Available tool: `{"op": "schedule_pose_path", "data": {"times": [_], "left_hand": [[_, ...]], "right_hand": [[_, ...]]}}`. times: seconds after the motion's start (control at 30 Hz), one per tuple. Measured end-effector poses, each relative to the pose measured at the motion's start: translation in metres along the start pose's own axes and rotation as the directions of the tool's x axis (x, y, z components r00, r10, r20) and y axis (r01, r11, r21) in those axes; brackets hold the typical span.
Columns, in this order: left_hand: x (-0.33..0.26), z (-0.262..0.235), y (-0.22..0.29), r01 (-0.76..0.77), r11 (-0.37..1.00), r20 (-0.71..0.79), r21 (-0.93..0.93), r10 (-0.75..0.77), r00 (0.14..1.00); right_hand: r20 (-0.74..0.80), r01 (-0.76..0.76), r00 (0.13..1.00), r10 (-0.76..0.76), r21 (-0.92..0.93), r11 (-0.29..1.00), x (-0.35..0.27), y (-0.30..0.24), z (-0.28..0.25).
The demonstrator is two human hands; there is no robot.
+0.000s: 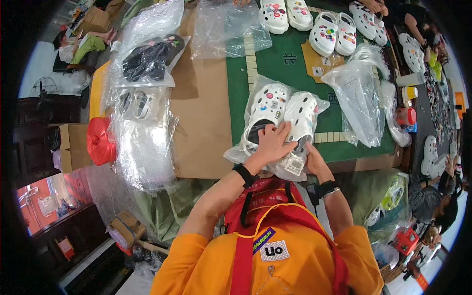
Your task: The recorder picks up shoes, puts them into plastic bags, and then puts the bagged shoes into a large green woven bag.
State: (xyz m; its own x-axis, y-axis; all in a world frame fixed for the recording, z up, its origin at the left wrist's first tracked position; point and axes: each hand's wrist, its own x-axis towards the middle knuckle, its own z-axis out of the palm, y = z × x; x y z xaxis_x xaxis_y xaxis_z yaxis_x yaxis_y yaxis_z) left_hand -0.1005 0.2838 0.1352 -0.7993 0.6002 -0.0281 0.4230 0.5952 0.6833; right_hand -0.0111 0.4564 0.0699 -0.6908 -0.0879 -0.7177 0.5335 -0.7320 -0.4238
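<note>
A pair of white clogs [269, 107] with colourful charms lies in a clear plastic bag [237, 153] at the table's near edge. My left hand [273, 144] rests on top of the bag, its fingers stretched across the heels of both shoes. At the bag's near right corner, my right hand [316, 161] grips the plastic beside the right clog's heel; part of its fingers is hidden by the bag. A small white label [294, 166] shows between my hands.
To the left, bagged dark clogs [151, 59] lie above bagged light clogs [142, 105]. Loose clear bags [358, 96] sit at right. More white clogs [324, 34] stand at the far side, where another person's hands [376, 7] touch a pair. A red bundle [101, 141] is at left.
</note>
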Motion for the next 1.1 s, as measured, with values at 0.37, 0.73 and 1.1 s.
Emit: {"op": "schedule_pose_path", "data": {"times": [0.37,0.73,1.1], "left_hand": [[0.018,0.007,0.007,-0.142,0.882,0.020,0.449,0.149,0.989],[-0.002,-0.014,-0.019,-0.166,0.856,-0.128,0.490,0.259,0.957],[-0.035,-0.016,-0.034,-0.195,0.977,-0.377,0.082,0.212,0.902]], "right_hand": [[-0.101,0.109,0.989,-0.107,0.010,0.994,0.011,-0.008,0.001],[0.738,0.168,0.599,-0.311,-0.495,-0.852,0.023,-0.068,0.085],[0.555,0.246,0.812,-0.181,-0.607,-0.756,0.041,-0.078,0.102]]}}
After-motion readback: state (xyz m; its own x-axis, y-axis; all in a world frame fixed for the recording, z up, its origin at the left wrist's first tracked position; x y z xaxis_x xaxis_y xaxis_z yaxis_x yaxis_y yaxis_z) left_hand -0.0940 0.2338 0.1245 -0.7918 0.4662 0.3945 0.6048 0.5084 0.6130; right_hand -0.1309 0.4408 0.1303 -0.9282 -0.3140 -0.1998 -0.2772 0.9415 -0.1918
